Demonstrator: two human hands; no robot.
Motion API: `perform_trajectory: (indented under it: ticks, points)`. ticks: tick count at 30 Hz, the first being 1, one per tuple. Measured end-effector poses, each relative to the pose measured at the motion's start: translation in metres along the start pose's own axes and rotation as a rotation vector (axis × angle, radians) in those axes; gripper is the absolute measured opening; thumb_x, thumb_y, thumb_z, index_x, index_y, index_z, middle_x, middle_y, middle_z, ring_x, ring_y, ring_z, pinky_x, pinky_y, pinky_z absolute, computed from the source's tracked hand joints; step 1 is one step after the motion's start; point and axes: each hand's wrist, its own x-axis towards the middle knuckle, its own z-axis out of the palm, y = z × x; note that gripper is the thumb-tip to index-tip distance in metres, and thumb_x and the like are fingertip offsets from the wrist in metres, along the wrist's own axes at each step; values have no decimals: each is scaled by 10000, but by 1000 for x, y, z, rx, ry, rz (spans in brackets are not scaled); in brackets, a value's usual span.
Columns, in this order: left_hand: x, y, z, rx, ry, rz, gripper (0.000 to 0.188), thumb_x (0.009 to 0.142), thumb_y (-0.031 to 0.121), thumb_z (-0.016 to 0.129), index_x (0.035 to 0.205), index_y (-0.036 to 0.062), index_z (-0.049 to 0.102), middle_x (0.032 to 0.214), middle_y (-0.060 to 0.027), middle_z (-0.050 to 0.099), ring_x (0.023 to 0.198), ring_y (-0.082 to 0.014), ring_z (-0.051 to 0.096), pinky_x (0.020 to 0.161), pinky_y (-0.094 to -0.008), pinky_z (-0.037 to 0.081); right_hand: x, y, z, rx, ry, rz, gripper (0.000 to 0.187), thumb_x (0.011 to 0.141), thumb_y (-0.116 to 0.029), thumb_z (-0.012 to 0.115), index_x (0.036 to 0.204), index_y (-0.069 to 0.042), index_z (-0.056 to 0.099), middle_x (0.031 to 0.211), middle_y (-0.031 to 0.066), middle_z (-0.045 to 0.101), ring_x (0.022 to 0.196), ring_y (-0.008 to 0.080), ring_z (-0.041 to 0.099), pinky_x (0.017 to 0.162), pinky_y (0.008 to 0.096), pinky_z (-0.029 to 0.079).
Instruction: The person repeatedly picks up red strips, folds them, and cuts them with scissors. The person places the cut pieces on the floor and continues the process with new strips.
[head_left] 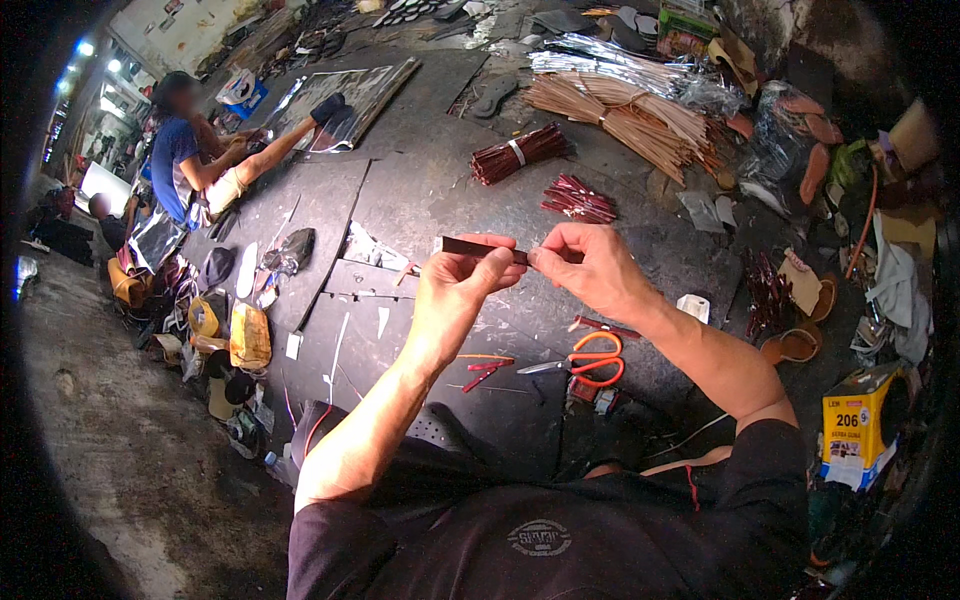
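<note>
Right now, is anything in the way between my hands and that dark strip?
Nothing visible is: your left hand grips the dark strip, and your right hand pinches at its right end. The orange-handled scissors lie nearer your body, clear of both hands.

Lettering (847,420) on yellow container (870,408), dark shirt (450,550)

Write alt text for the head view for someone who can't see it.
A person's left hand and right hand hold a dark strip. Orange-handled scissors lie closer in; dark red bundles and a tan bundle lie beyond. A co-worker sits at upper left.
</note>
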Motion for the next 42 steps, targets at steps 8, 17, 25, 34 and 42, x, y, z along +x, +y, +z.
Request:
perform_trajectory:
  ticks: [8, 17, 25, 34, 42]
  points:
    - [4, 1, 0, 120, 57, 110, 195, 940, 100, 646, 1087, -25, 616, 1000, -118, 710, 890, -157, 688, 829, -276, 554, -2, -15, -7, -43, 8, -30, 289, 895, -289, 691, 898, 0, 668, 709, 86, 671, 664, 144, 631, 625, 324, 484]
    - [6, 11, 0, 195, 66, 261, 159, 930, 67, 658, 1056, -19, 615, 955, -101, 711, 885, -131, 682, 797, -248, 531, 2, -20, -10, -76, 58, -199, 260, 881, -269, 696, 899, -13, 655, 757, 108, 679, 659, 181, 646, 617, 345, 494]
    - [5, 6, 5, 317, 178, 364, 132, 900, 29, 664, 1011, -22, 613, 901, -98, 713, 845, -129, 690, 765, -251, 540, 6, -20, -9, -16, -15, -130, 247, 876, -245, 697, 851, -4, 650, 716, 98, 658, 651, 148, 625, 603, 337, 480]
    - [3, 11, 2, 383, 193, 418, 143, 875, 3, 675, 1005, -20, 619, 915, -88, 714, 853, -159, 712, 772, -254, 554, 4, -23, -22, -343, 31, -252, 270, 861, -267, 711, 903, -9, 642, 785, 113, 662, 734, 232, 642, 695, 378, 497]
    - [5, 12, 6, 350, 73, 447, 202, 894, 30, 685, 1072, -23, 607, 957, -102, 714, 923, -155, 690, 800, -267, 546, 16, -21, -5, -213, 117, -533, 322, 843, -281, 732, 997, -15, 638, 886, 128, 684, 843, 308, 665, 815, 410, 506]
